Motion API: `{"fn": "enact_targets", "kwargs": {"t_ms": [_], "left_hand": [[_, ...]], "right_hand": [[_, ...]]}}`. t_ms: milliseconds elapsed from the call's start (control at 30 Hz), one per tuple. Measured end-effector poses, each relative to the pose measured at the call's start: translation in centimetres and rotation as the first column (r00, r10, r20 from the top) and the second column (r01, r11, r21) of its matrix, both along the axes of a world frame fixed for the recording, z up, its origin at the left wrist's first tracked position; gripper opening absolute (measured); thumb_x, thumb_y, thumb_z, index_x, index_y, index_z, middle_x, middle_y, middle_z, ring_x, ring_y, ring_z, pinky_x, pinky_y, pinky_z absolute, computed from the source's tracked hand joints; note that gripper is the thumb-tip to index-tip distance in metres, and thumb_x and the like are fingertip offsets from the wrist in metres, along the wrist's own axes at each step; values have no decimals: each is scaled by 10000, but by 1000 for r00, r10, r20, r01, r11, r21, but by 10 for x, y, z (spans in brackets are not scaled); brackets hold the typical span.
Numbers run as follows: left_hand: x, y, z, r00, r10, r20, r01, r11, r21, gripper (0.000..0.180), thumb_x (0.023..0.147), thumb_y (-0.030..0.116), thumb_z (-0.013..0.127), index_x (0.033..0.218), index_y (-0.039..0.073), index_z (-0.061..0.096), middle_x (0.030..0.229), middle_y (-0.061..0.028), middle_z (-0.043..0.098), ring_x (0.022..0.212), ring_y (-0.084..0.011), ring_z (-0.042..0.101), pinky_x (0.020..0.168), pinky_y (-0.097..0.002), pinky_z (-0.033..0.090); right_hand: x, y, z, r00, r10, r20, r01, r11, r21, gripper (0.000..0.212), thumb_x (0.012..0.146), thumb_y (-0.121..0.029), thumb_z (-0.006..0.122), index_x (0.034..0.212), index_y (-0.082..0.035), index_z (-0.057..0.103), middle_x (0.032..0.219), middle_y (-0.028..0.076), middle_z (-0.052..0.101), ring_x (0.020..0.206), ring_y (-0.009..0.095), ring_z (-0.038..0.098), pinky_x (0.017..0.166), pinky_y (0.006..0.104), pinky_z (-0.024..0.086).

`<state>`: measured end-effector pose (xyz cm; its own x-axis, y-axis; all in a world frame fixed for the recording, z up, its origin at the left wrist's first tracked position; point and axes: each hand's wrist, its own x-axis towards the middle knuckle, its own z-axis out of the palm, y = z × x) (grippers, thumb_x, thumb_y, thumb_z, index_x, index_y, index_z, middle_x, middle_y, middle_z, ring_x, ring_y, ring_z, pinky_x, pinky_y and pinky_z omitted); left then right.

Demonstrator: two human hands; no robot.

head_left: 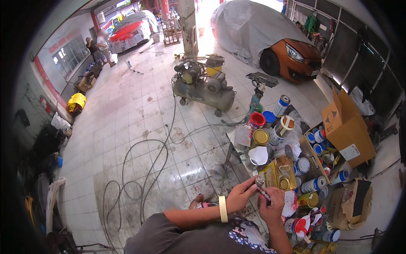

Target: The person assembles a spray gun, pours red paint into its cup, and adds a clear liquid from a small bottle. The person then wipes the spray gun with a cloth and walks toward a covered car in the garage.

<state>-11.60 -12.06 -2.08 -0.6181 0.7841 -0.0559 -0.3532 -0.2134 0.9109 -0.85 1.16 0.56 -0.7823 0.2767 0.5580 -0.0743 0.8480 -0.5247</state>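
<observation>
Close in front of my body, both hands meet on a small metal piece [260, 182] that looks like a paint spray gun; my fingers cover much of it. My left hand [240, 197], with a pale yellow band [223, 209] on its wrist, pinches the silvery upper end. Lower down, my right hand [273, 205] is closed around the darker end. Just beyond my fingers stands a rectangular yellow tin [268, 174]. A white cup or can cover [259, 155] sits farther back, and a red-stained white cloth or paper [290, 203] lies beside my right hand.
Paint cans crowd the right side, near a cardboard box [351, 131]. An air compressor [205, 92] stands ahead, its hose [167, 146] looping across the tiled floor. Beyond are a covered orange car [292, 61], a red masked car [129, 34] and two people [102, 44].
</observation>
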Motion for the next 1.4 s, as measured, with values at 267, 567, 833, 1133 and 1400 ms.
{"fn": "enact_targets", "kwargs": {"t_ms": [267,567,833,1133,1400], "left_hand": [[-14,-5,21,965,-23,-260,43,997,69,527,1060,106,470,1552,1,316,1509,-100,467,1387,-151,412,1161,-316,309],[-25,5,27,980,-155,-126,170,978,122,500,1042,117,521,1512,10,390,1467,-73,496,1328,-138,446,1135,-324,340],[-24,8,31,897,-40,-441,87,992,88,482,1012,93,572,1467,-7,447,1418,-101,537,1311,-157,467,1124,-337,354],[-35,13,30,777,24,-629,55,993,105,496,980,106,623,1440,-1,472,1388,-136,575,1268,-185,529,1083,-352,399],[-39,15,20,876,-21,-481,52,997,51,432,1019,151,577,1415,24,459,1275,-75,583,1217,-145,522,1057,-321,403]], "right_hand": [[-6,-3,-9,1000,-22,21,30,811,-585,205,899,-148,708,1021,9,660,930,151,668,830,285,637,761,354,499],[-7,11,0,998,-15,-59,-11,912,-410,229,956,-202,670,1038,12,662,902,135,672,808,195,636,739,299,491],[-2,8,2,999,34,-2,-28,769,-638,297,973,-260,677,1082,16,659,899,56,666,806,117,586,734,264,474],[-5,23,-15,993,101,-68,-116,612,-782,294,978,-248,688,1095,20,659,913,3,642,813,73,554,739,227,450],[-18,26,-22,992,122,10,-67,603,-795,356,956,-250,718,1170,25,644,1039,48,671,944,120,624,844,254,491]]}}
